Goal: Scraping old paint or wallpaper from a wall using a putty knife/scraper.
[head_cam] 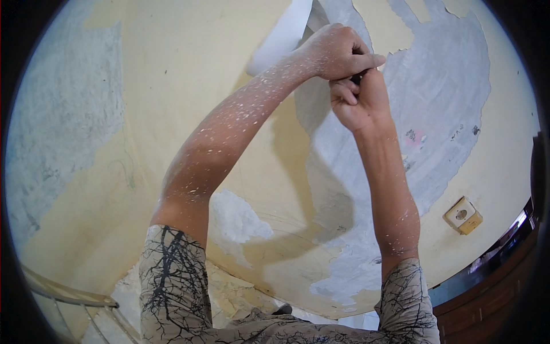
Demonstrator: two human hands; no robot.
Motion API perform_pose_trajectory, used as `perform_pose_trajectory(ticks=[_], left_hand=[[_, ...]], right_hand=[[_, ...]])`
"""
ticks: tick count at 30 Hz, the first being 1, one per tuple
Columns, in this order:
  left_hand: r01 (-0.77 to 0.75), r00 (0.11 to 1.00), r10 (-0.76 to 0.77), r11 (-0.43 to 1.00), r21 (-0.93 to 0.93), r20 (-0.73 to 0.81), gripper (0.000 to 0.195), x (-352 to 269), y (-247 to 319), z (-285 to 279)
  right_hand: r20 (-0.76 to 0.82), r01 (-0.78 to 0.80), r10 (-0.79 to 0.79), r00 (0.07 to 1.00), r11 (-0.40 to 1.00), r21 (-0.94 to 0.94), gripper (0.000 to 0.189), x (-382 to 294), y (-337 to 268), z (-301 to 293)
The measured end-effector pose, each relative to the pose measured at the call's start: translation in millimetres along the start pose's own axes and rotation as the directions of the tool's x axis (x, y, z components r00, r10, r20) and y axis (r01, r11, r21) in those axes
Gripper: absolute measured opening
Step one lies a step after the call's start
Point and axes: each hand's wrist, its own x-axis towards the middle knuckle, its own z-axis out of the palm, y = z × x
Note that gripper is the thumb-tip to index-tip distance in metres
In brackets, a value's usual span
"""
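Both of my hands are raised together in front of the wall. My left hand (343, 53), dusted with white flecks, is curled with its knuckles up and one finger reaching to the right. Just below it, touching, my right hand (359, 101) has its fingers bent and its wrist side towards me. A small dark gap or thing shows between them; whether either hand holds something cannot be told. Behind my left hand and forearm hangs a smooth white sheet-like piece (279, 38). The yellow painted wall (193, 47) has large bare grey patches (442, 86) with ragged paint edges.
A wall socket (462, 215) sits on the right. Brown wooden furniture (485, 296) stands at the lower right. A metal rail with bars (73, 301) curves at the lower left. Flaked, pale debris or surface (232, 296) shows low behind my shirt.
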Motion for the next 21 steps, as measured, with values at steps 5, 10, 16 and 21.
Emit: perform_pose_trajectory(ticks=[5, 10, 16, 21], left_hand=[[0.019, 1.000, -0.018, 0.995, 0.095, -0.011, 0.048, 19.9, -16.3, -9.8], [0.056, 0.979, -0.041, 0.996, 0.070, -0.199, 0.044, 35.7, -28.8, -28.0], [0.132, 0.991, -0.129, 0.988, 0.080, -0.041, 0.042, -44.4, -29.1, 9.2], [0.482, 0.856, -0.353, 0.810, -0.335, 0.377, 0.029, -286.3, 70.7, 107.2]], right_hand=[[0.028, 0.124, -0.122, 0.992, 0.989, -0.076, 0.013, 25.6, -5.8, 13.1], [-0.022, 0.196, -0.204, 0.979, 0.960, -0.198, 0.016, 64.3, -14.5, 37.7], [-0.103, 0.125, -0.198, 0.975, 0.866, -0.485, 0.023, 0.7, 44.9, -21.2], [-0.358, -0.387, 0.280, 0.890, 0.054, -0.920, 0.033, -206.5, 157.0, -194.8]])
